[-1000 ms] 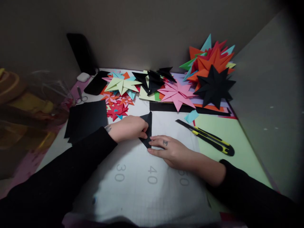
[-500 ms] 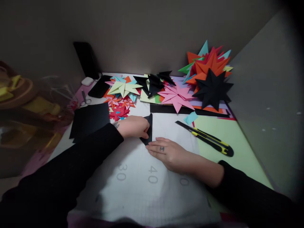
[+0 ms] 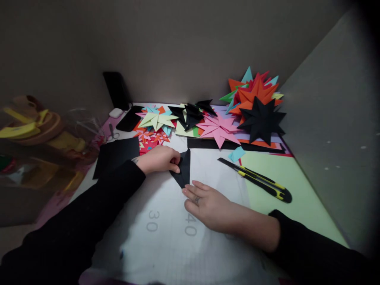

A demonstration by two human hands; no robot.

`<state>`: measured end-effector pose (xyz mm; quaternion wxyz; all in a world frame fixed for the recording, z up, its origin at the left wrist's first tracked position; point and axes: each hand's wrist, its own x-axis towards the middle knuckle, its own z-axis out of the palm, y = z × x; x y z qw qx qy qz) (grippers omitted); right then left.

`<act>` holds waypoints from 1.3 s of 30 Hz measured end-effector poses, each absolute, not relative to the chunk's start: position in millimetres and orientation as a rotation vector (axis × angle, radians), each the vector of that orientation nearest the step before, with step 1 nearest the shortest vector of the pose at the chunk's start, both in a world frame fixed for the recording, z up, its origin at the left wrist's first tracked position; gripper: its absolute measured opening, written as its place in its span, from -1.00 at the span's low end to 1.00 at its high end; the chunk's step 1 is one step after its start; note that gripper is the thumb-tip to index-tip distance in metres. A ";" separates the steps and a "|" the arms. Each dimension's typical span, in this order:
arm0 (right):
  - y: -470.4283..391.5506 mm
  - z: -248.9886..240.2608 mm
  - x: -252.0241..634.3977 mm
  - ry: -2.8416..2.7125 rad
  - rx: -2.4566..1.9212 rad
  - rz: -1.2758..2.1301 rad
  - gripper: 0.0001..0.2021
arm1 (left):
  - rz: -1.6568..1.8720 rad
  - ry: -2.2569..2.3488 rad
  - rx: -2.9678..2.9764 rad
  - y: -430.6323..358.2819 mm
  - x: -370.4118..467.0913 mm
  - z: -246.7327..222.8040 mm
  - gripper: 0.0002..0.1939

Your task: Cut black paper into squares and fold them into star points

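A small folded piece of black paper (image 3: 184,168) lies on the white mat marked with numbers (image 3: 142,253), its right edge straight and its lower end a point. My left hand (image 3: 160,159) is closed at the paper's left side, fingers curled and the thumb against it. Part of the paper is hidden under those fingers. At the lower point, the fingertips of my right hand (image 3: 208,204) touch or nearly touch the paper. That hand lies with its fingers stretched out.
A yellow-and-black utility knife (image 3: 261,182) lies at right beside light blue paper scraps (image 3: 236,154). Folded paper stars, pink (image 3: 219,128) and black (image 3: 263,120) among them, line the back. Black sheets (image 3: 115,156), scissors (image 3: 112,132) and a phone (image 3: 129,118) are at left.
My left hand has shifted left along the black paper, uncovering more of it. My right hand's fingers have moved slightly at the lower point. The camera view has tilted up a little.
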<state>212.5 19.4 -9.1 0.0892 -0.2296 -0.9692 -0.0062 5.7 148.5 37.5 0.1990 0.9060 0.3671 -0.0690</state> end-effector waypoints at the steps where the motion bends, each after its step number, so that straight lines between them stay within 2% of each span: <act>1: 19.6 -8.0 212.6 -2.887 -0.687 -0.004 -0.74 | -0.129 1.031 2.525 148.5 1.3 37.1 -0.76; 6: 20.5 -6.6 214.3 -2.881 -0.715 0.017 -0.74 | 0.028 1.045 2.478 143.1 -8.7 29.6 -0.81; 19: 21.3 -3.3 213.4 -2.877 -0.611 -0.029 -0.86 | -0.046 1.216 2.557 135.8 -0.8 21.5 -0.81; 25: 21.1 -1.7 211.2 -2.905 -0.619 -0.035 -0.83 | 0.038 1.665 2.753 113.0 -7.1 16.9 -0.59; 30: 20.3 -6.6 212.1 -2.912 -0.666 0.094 -0.79 | 0.036 2.064 2.718 110.9 -15.4 15.8 -0.65; 35: 20.3 -9.0 213.9 -2.885 -0.671 0.106 -0.76 | 0.096 2.176 2.547 110.1 -12.1 30.3 -0.74; 39: 21.8 -9.3 213.7 -2.862 -0.684 0.149 -0.70 | 0.259 2.038 2.625 78.9 -4.1 55.1 -0.62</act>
